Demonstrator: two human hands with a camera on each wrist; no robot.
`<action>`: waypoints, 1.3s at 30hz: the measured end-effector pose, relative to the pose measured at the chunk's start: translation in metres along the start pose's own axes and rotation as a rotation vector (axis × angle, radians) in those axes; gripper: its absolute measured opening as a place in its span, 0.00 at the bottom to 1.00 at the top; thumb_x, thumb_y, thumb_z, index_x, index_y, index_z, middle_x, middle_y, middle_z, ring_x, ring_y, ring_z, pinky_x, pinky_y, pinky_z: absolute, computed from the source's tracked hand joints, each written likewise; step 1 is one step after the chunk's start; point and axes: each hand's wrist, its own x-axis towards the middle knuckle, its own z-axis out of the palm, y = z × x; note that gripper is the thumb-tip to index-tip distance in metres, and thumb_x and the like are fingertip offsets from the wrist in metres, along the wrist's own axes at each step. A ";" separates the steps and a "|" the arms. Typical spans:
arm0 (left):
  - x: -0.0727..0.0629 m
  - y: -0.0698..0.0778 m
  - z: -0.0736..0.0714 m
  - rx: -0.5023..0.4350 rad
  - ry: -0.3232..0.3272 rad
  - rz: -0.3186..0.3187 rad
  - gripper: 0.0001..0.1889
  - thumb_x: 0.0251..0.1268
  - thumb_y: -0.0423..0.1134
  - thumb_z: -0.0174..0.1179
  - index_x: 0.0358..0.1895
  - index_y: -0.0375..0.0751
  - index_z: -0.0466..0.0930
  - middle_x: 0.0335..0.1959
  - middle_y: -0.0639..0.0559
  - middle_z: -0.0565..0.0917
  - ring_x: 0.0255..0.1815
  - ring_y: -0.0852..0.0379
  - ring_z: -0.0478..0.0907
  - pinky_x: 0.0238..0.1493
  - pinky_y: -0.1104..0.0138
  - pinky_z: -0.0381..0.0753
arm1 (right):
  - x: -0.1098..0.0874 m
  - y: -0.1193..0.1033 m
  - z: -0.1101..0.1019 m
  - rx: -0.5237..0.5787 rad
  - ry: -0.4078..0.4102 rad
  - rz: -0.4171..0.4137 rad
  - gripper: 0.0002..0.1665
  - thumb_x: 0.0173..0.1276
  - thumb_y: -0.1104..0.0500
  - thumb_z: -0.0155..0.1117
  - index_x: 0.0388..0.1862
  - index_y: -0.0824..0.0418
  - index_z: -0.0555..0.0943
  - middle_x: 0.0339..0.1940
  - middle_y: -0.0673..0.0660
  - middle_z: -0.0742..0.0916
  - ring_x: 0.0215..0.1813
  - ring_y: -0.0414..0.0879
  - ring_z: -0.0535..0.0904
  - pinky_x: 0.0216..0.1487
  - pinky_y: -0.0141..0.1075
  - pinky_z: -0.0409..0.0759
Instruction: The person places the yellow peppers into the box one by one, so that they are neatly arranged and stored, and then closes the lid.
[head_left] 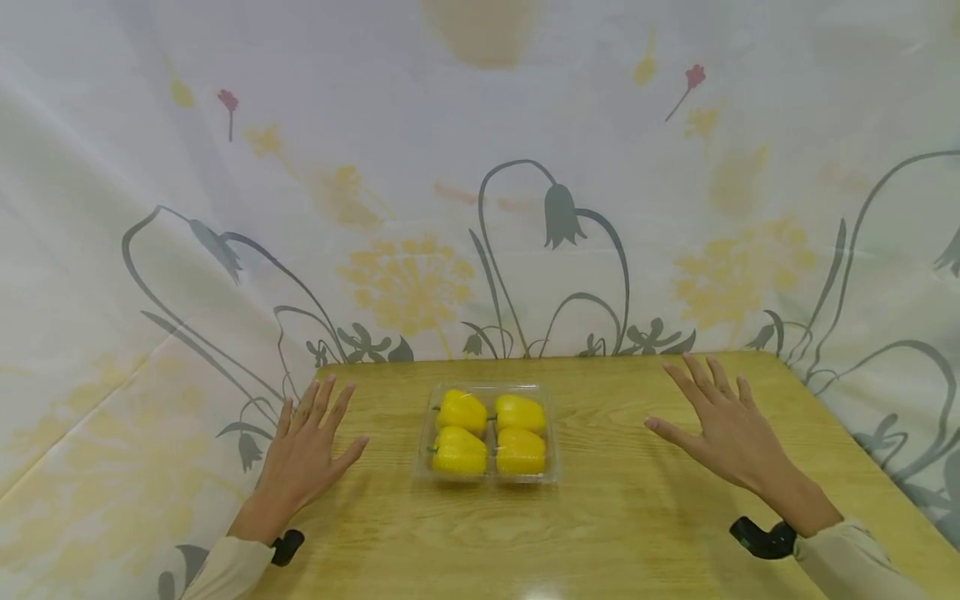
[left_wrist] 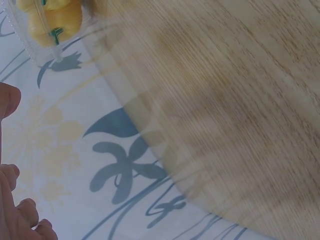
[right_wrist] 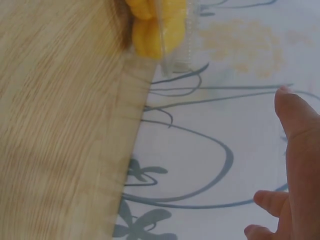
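Observation:
A clear plastic box point(head_left: 491, 478) stands on the wooden table, holding several yellow bell peppers point(head_left: 460, 452) with short green stems. To the left of the box is my left hand point(head_left: 303, 458), its fingers spread and nothing in it. On the other side my right hand point(head_left: 731, 437) is held out, fingers straight and apart, also holding nothing. Both hands are apart from the box. In the left wrist view, fingertips point(left_wrist: 27, 212) show at the left edge and a pepper point(left_wrist: 55, 25) at the top. The right wrist view has the thumb point(right_wrist: 295, 110) at right and peppers point(right_wrist: 157, 35) at the top.
The wood-grain table point(head_left: 487, 533) has rounded far corners. Behind it and along both sides hangs a pale cloth point(head_left: 510, 108) printed with flowers. A black wrist device point(head_left: 288, 547) is on the left wrist, and another black device point(head_left: 763, 538) on the right.

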 end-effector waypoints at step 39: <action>0.003 -0.002 0.016 -0.063 -0.036 -0.022 0.44 0.75 0.63 0.55 0.85 0.49 0.49 0.85 0.38 0.45 0.82 0.32 0.45 0.78 0.35 0.39 | 0.006 0.010 0.011 0.022 0.003 0.000 0.54 0.73 0.34 0.63 0.86 0.56 0.52 0.85 0.67 0.44 0.82 0.72 0.39 0.72 0.75 0.32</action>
